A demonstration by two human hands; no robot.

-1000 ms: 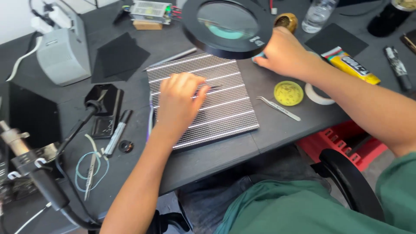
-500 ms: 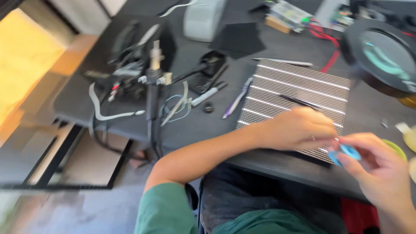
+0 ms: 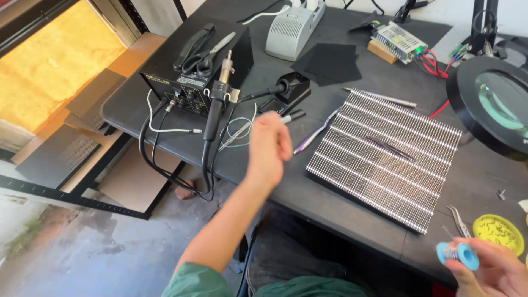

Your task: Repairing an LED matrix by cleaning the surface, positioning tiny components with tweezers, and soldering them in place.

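So the right hand was down at the bottom right corner, fingers clamped on a small blue spool of solder wire, right by the near edge of the dark surface. Just beside the spool sat a round yellow tin and a pair of metal tweezers.

The left hand was up in the air over the near edge, blurry, not holding anything, and I couldn't tell how its fingers were set. It hovered near a tangle of thin wires and a black-tipped marker pen, with the soldering handpiece clipped on the black station box further left.

Between the hands lay the big rectangular LED matrix panel, flat, with a thin dark tool resting on it. A round black magnifier lamp hung over the far right.
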